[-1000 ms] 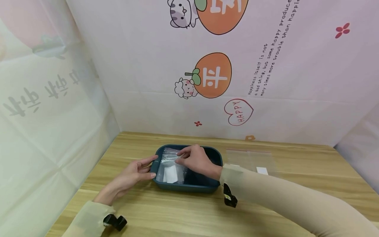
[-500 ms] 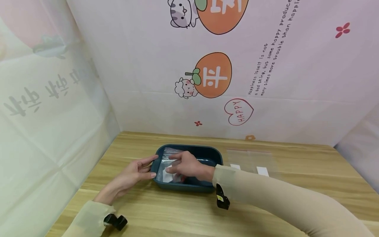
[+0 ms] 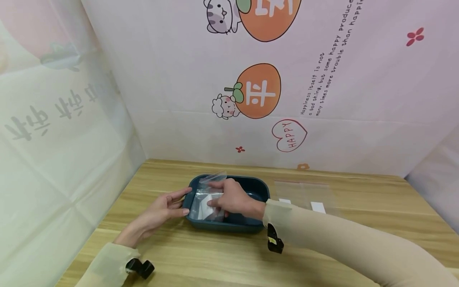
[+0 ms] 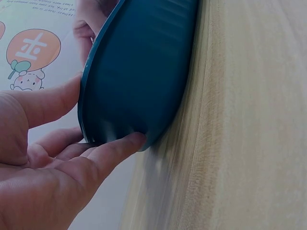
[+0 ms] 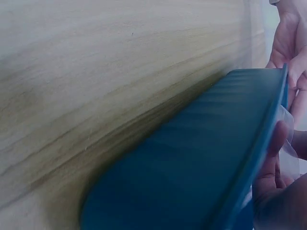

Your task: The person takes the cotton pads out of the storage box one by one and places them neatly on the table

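A dark teal plastic bin (image 3: 229, 227) stands on the table. My left hand (image 3: 162, 210) holds its left end, with the thumb on the rim (image 4: 82, 96) and other fingers against the end wall in the left wrist view. Inside the bin at its left side lie clear zip bags (image 3: 195, 206), the top one bearing a white label (image 3: 205, 208). Reaching in from the right, my right hand (image 3: 234, 198) pinches that top bag, whose far edge rises up to the bin's back rim. In the right wrist view the bin's wall partly hides the right hand (image 5: 273, 179).
Right of the bin, clear zip bags (image 3: 301, 190) lie flat on the wooden table (image 3: 201, 259), with white labels (image 3: 317, 207) on them, partly behind my right forearm. A printed cloth (image 3: 186, 135) hangs behind the table's back edge.
My right hand moved toward the near left inside the bin, then slightly back right with a bag in its fingers, and the bag's far edge lifted. My left hand stayed on the bin's end.
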`<state>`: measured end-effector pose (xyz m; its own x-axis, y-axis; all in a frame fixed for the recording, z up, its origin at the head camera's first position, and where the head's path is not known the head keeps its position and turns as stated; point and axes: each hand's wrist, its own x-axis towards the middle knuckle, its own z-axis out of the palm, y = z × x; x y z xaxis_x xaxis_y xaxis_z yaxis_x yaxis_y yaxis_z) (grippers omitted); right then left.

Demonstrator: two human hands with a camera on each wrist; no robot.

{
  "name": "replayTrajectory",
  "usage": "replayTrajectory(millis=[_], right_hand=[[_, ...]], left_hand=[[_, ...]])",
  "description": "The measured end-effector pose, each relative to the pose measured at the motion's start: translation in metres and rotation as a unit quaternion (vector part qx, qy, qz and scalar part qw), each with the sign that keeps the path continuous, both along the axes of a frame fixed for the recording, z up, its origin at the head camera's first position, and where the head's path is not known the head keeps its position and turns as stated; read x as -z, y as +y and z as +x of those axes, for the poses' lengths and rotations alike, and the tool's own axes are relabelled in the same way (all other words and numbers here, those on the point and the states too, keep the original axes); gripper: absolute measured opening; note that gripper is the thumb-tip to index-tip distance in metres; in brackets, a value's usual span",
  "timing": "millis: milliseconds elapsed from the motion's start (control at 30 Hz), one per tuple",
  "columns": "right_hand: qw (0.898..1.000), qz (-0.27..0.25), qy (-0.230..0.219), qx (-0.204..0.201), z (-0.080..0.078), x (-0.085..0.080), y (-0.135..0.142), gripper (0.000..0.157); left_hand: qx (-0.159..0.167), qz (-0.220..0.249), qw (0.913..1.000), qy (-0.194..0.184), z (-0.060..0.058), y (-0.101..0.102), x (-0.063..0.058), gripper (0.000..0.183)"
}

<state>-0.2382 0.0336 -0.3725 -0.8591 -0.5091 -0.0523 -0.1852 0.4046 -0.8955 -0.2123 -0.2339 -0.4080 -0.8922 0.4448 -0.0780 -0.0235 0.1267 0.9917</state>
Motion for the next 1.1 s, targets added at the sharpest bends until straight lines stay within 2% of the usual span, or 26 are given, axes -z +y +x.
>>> replayTrajectory(millis=[233,500,700,900,1100], right_hand=[[0.999,0.020,0.031,-0.001,0.001,-0.015,0.012,0.063],[0.999,-0.018,0.048,0.007,0.001,-0.044,0.035,0.067],[0.998,-0.029,0.053,0.008,0.007,-0.059,0.059,0.069],[0.998,-0.032,0.046,0.025,0.013,-0.066,0.090,0.069],[0.996,-0.057,0.057,0.049,0.027,-0.063,0.126,0.071]], left_hand=[[0.005,0.004,1.0000,0.003,-0.002,-0.001,0.003,0.074],[0.002,0.001,1.0000,0.005,-0.002,0.000,0.004,0.076],[-0.002,-0.002,1.0000,0.003,0.000,0.000,0.002,0.075],[-0.001,0.002,1.0000,0.002,0.000,0.000,0.002,0.075],[-0.002,0.001,1.0000,0.001,-0.001,0.001,0.003,0.075]])
